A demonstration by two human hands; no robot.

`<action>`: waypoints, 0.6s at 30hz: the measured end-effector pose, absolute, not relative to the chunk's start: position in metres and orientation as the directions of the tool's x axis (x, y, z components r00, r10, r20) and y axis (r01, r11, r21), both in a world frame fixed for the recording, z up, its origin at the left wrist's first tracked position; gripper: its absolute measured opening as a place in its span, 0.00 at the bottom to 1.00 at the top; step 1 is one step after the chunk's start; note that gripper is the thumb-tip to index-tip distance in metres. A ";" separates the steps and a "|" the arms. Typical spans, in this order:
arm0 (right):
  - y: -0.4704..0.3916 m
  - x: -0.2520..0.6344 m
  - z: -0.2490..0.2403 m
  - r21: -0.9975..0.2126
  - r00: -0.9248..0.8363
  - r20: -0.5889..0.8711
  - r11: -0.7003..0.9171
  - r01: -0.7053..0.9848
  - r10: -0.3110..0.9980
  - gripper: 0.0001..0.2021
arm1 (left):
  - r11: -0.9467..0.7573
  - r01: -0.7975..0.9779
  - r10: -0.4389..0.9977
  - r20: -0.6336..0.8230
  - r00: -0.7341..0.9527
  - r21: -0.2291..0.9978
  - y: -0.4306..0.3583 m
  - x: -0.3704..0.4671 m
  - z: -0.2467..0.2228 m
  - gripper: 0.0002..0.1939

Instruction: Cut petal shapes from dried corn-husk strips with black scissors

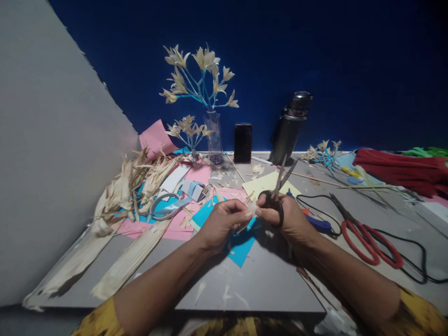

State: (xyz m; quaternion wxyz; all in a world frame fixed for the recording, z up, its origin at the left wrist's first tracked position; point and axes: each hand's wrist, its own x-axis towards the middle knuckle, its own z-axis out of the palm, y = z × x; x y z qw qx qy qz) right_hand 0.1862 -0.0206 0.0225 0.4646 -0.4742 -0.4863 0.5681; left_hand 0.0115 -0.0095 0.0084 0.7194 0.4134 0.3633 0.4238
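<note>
My left hand (224, 219) is closed in a pinch, thumb against fingertips, at the middle of the table. Between it and my right hand (292, 219) is a small pale piece of corn husk (254, 207), pinched at the fingertips. Black-handled scissors (279, 182) hang on the fingers of my right hand, their blades pointing up and slightly parted. Beneath both hands lies blue paper (241, 254), with a pale yellow sheet (257, 184) just beyond.
Husks (129, 182) and a tape roll (168, 205) lie left. A glass vase (213, 135) with husk flowers, a phone (242, 143) and a flask (292, 128) stand at the back. Red-handled scissors (373, 242), a blue tool (320, 224) and a black cord lie right.
</note>
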 end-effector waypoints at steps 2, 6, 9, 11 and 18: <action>-0.020 0.186 0.020 -0.992 -0.120 -0.095 -0.104 -0.076 0.988 0.16 | 0.289 -0.298 0.909 -0.163 0.383 0.910 -0.010 0.012 0.008 0.12; -0.021 0.187 0.019 -0.993 -0.116 -0.086 -0.094 -0.065 0.989 0.15 | 0.290 -0.260 0.896 -0.166 0.413 0.921 -0.013 0.014 0.009 0.12; -0.021 0.186 0.021 -0.996 -0.117 -0.070 -0.076 -0.045 0.991 0.15 | 0.257 -0.216 0.911 -0.161 0.380 0.942 -0.014 0.016 0.011 0.13; -0.022 0.185 0.022 -0.994 -0.110 -0.093 -0.098 -0.045 0.990 0.15 | 0.199 -0.180 0.934 -0.131 0.332 0.963 -0.015 0.017 0.012 0.13; -0.017 0.185 0.016 -0.976 -0.064 -0.177 -0.184 -0.117 0.982 0.15 | 0.097 -0.139 0.955 -0.053 0.292 0.986 -0.016 0.018 0.012 0.12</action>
